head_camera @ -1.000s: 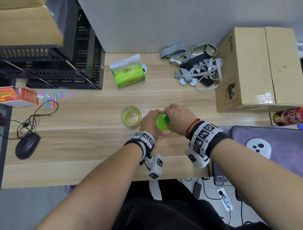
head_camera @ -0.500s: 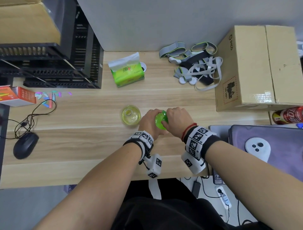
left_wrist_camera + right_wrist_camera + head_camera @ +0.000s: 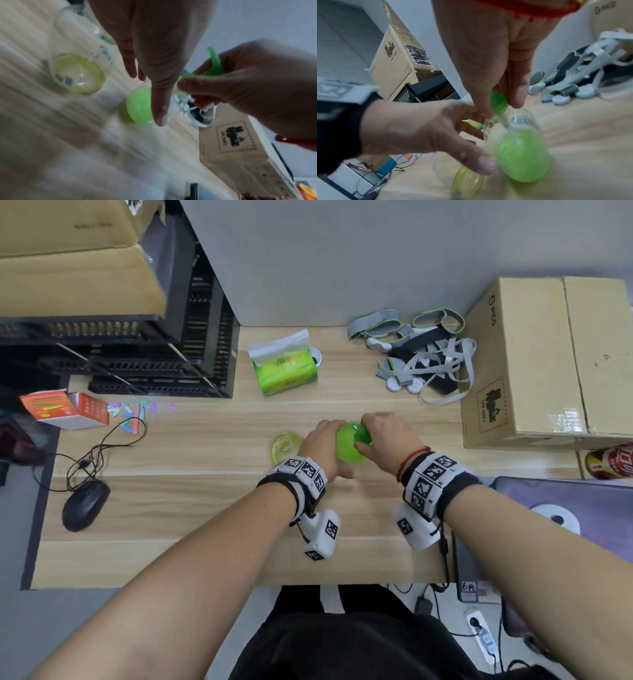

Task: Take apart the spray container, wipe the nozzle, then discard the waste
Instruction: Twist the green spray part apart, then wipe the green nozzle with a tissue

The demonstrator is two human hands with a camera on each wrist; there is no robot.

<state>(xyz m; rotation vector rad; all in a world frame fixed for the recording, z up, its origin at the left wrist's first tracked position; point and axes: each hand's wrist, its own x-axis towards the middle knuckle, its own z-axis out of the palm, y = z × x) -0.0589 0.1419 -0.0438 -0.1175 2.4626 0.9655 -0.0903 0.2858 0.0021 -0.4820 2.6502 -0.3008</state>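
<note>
Separating the green nozzle (image 3: 499, 103) from the spray bottle (image 3: 522, 155) is the step in hand, by my reading: the right hand (image 3: 383, 440) pinches the nozzle between thumb and fingers, and a pale dip tube (image 3: 505, 121) runs from it down through the clear neck into the green liquid. The bottle stands on the desk (image 3: 205, 508) near its middle, with the left hand (image 3: 325, 445) curled loosely about its side; the wrist views show the thumb and fingers around the body, though how firmly they press I cannot tell through the blur.

Next, I judge, the nozzle wants lifting straight up until the tube clears the neck, while the left hand steadies the bottle so it does not tip. A tissue from the green tissue pack (image 3: 284, 368) farther back on the desk would then serve for wiping. A second, yellowish bottle (image 3: 286, 445) stands just beside the left hand and could be knocked.
</note>
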